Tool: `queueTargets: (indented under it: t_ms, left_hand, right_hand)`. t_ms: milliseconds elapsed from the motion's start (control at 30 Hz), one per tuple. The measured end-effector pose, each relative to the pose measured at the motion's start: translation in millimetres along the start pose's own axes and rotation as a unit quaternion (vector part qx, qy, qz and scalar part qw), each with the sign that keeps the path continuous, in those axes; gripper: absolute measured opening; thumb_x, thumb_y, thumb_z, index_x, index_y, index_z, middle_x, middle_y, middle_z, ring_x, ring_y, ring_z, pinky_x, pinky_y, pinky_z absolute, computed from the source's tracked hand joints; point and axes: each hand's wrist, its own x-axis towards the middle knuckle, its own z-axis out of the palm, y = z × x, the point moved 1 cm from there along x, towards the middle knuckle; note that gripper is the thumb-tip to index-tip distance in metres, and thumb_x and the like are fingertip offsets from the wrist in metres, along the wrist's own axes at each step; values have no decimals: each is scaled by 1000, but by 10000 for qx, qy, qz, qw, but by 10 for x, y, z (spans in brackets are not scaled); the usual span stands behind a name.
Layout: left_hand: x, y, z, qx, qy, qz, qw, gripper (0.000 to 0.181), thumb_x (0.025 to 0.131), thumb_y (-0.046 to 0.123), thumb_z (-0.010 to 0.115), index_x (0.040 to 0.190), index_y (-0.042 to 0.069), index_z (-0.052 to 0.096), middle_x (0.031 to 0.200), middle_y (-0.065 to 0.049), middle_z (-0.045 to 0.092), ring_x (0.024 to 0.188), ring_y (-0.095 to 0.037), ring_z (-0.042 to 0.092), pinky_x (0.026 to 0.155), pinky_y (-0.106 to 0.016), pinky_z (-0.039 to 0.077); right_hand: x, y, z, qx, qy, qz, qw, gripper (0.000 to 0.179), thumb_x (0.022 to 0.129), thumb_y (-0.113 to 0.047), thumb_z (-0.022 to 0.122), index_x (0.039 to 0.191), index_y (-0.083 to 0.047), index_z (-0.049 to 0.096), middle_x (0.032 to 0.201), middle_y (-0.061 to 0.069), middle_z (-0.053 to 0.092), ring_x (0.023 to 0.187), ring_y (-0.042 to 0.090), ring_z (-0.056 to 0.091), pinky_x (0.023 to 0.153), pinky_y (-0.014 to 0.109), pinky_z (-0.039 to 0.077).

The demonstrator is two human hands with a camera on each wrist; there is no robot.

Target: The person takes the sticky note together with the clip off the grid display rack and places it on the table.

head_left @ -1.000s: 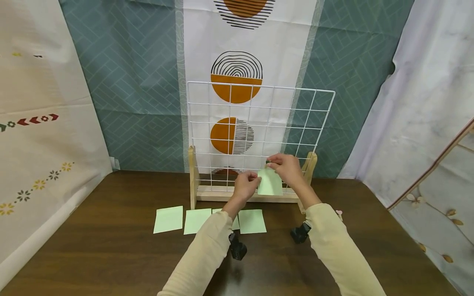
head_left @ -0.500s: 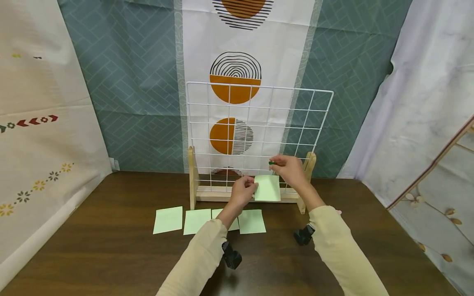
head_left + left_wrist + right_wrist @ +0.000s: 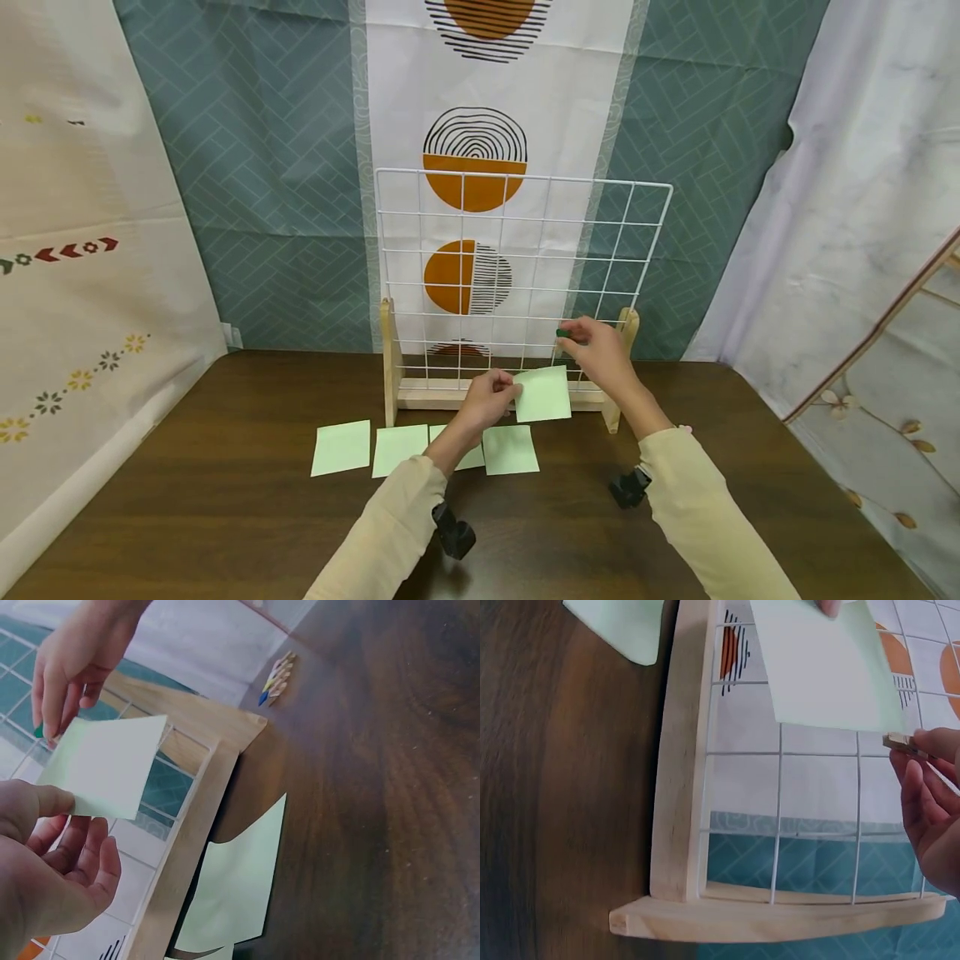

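Observation:
In the head view, my left hand (image 3: 483, 402) pinches a pale green paper square (image 3: 543, 393) by its left edge, thumb in front and fingers behind. My right hand (image 3: 603, 354) holds a small wooden clothespin (image 3: 898, 741) with a green piece (image 3: 562, 332) on it, between thumb and fingertips. The clothespin is beside the paper's upper right corner; whether they touch I cannot tell. Both hands are in front of a white wire grid (image 3: 525, 177), which stands in a wooden base (image 3: 429, 398).
Several more green squares lie on the dark wooden table (image 3: 225, 500), including one at far left (image 3: 341, 447) and one at right (image 3: 511, 450). Small wooden clothespins (image 3: 278, 677) lie on the table past the base's right end. A patterned cloth (image 3: 285, 167) hangs behind.
The paper square, in my left hand, has come down away from the grid. My right hand has shifted right with the clothespin, opening a gap from the paper's top edge.

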Motion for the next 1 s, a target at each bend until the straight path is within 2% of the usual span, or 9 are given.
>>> queueTargets:
  t_ms: [167,267,400,567,667,833,1000]
  left_hand:
    - [-40,-22,9,109,-141,107,9998,13,94,10,62,96,-3,61,87,-3,56,77,-13,51,73,-36,51]
    - [-52,-49,13,217,-164,125,9996,13,93,12,65,90,-1,63,87,-2,57,77,-13,51,74,-38,49]
    - [-66,-107,32,377,-197,146,9990,14,91,12,67,89,-1,67,89,-1,61,79,-12,51,70,-31,46]
    - [-101,-165,85,464,-457,198,9977,10,88,5,68,93,-3,70,90,-2,65,79,-11,55,68,-25,46]
    - [-120,-189,122,424,-572,194,9973,9,87,2,68,94,-4,70,86,-1,65,76,-10,55,67,-24,45]
    - [-138,-226,181,289,-509,158,9982,6,86,1,68,89,-4,68,79,1,63,73,-9,54,64,-23,44]
    - [-140,-239,227,228,-557,28,9982,4,86,-1,68,88,-2,65,78,-1,61,72,-11,56,67,-30,49]
  right_hand:
    - [-58,47,-49,-304,165,-291,9990,27,91,-10,66,115,2,67,108,19,61,98,36,63,72,46,53]
    - [-96,84,-89,-372,185,-352,9985,29,91,-10,66,117,1,66,112,19,63,98,36,64,72,47,53]
    - [-152,149,-142,-414,198,-299,9985,28,92,-10,65,118,1,66,114,20,65,96,35,65,74,49,52]
    - [-246,269,-206,-441,237,-178,9986,27,91,-9,65,116,2,66,108,22,66,93,35,66,74,49,52]
    - [-310,348,-256,-463,241,-205,9984,25,91,-8,66,113,2,67,105,21,67,92,35,65,71,48,53]
    - [-417,472,-338,-505,207,-359,9979,22,89,-6,68,110,1,69,99,18,69,89,34,66,68,46,53]
    - [-515,612,-410,-751,285,-420,9959,20,86,-4,71,106,1,71,98,15,69,86,33,66,68,47,53]
